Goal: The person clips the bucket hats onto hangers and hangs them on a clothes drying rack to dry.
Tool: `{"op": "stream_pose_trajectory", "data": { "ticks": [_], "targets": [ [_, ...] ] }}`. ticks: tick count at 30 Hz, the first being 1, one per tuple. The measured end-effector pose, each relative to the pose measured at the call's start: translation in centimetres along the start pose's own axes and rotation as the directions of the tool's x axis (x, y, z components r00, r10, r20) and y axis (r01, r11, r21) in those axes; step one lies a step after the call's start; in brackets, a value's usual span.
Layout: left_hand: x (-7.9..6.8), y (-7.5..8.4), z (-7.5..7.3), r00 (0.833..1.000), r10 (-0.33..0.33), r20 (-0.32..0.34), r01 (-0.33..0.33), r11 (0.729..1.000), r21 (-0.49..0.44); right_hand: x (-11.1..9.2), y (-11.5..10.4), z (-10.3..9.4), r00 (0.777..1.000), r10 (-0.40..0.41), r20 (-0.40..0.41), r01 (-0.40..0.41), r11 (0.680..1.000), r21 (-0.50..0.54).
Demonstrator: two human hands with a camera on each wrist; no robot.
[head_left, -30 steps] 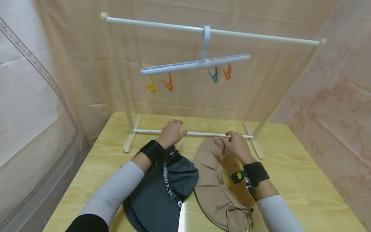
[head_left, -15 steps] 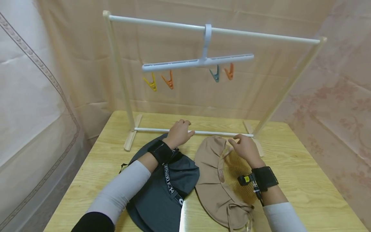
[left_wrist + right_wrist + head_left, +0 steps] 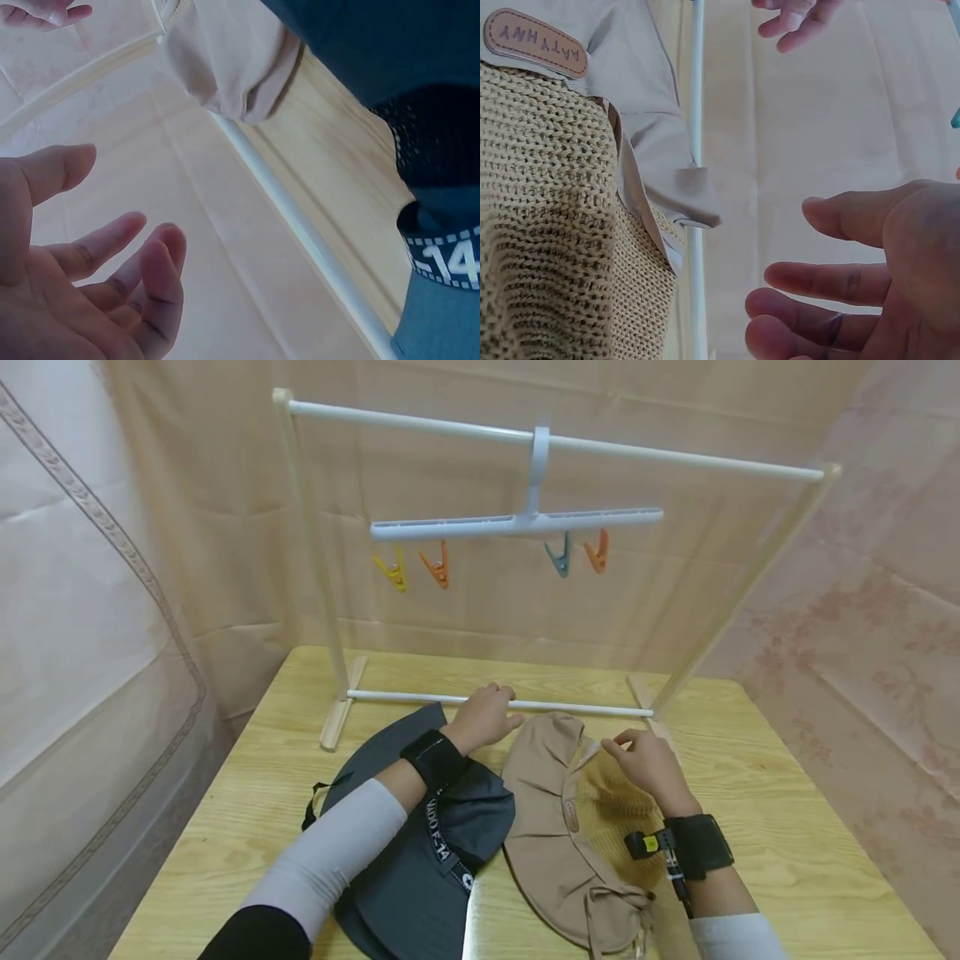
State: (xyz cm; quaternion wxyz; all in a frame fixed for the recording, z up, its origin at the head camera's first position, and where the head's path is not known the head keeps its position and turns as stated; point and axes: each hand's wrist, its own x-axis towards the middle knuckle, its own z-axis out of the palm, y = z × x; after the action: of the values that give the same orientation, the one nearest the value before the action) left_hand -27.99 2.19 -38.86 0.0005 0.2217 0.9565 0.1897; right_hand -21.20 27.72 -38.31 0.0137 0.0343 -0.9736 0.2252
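Note:
My left hand (image 3: 483, 718), fingers loosely bent, hovers over the far end of a dark grey-blue sun hat (image 3: 412, 877). In the left wrist view nothing lies between its thumb and fingers (image 3: 161, 285), and the hat's lettered band (image 3: 450, 259) shows at right. My right hand (image 3: 647, 762) hangs with relaxed fingers over the far right part of a tan sun hat (image 3: 540, 852), which has a knitted crown (image 3: 547, 187) and a small leather label (image 3: 536, 43). The right wrist view shows that hand holding nothing. My left forearm partly covers the dark hat.
Behind the hats, a rack with a white top rail (image 3: 405, 422) and lower rail (image 3: 570, 705) stands on the wooden table (image 3: 787, 827). A pale blue hanger (image 3: 517, 524) hangs from it, with yellow, orange and blue clips (image 3: 557, 560) below. Curtains (image 3: 465, 610) surround the table.
My left hand has moved to the right, uncovering more of the dark hat's far brim. My right hand has shifted right and nearer to me. The hanger has turned slightly; the hats stay put.

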Motion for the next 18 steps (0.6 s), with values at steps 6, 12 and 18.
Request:
{"op": "stream_pose_trajectory", "data": {
  "ticks": [6,12,18],
  "targets": [
    [0.0,1.2,0.7,0.997,0.067,0.025,-0.068,0.996,0.063,-0.6,0.4,0.0,1.0,0.002,-0.003,-0.002,1.0,-0.001],
    [0.2,2.4,1.7,0.986,0.168,0.011,-0.169,0.981,0.097,-1.6,0.9,0.6,0.997,0.049,0.063,-0.052,0.998,0.039],
    [0.3,3.4,2.4,0.984,0.173,0.032,-0.173,0.985,-0.003,-2.4,1.5,1.0,0.995,0.072,0.066,-0.075,0.996,0.046]
  ]
}}
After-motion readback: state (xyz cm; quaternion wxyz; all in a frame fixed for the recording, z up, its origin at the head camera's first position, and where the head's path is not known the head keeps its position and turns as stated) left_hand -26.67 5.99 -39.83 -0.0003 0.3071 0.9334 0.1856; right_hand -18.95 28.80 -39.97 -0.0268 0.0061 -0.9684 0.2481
